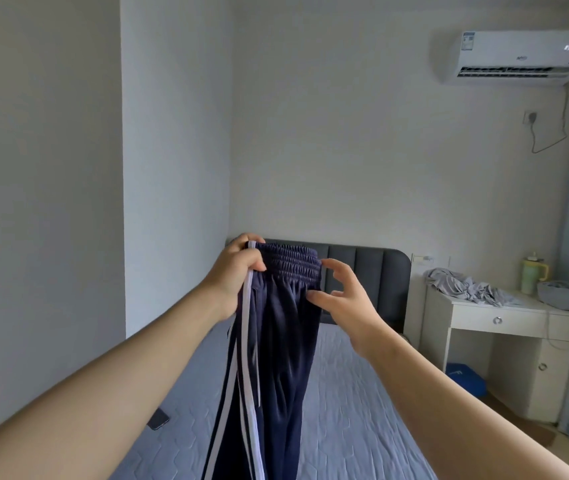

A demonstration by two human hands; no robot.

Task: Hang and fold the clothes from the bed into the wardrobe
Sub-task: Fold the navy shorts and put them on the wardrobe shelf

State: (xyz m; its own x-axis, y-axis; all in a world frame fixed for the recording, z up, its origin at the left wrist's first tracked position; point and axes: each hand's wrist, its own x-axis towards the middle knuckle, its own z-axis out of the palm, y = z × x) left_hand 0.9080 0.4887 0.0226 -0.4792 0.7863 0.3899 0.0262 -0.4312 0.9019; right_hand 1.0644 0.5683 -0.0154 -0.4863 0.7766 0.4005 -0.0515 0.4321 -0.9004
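Centre frame, the navy track trousers (286,341) hang limp above the bed (345,393), light and slippery-looking. The left hand (238,271) grips one end of the waistband; the right hand (341,296) is spread loose, perhaps brushing cloth. The elastic waistband looks the surest hold.

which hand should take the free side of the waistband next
Right: the right hand is open, fingers beside the free end of the waistband; the left hand grips the striped side, holding the trousers up.
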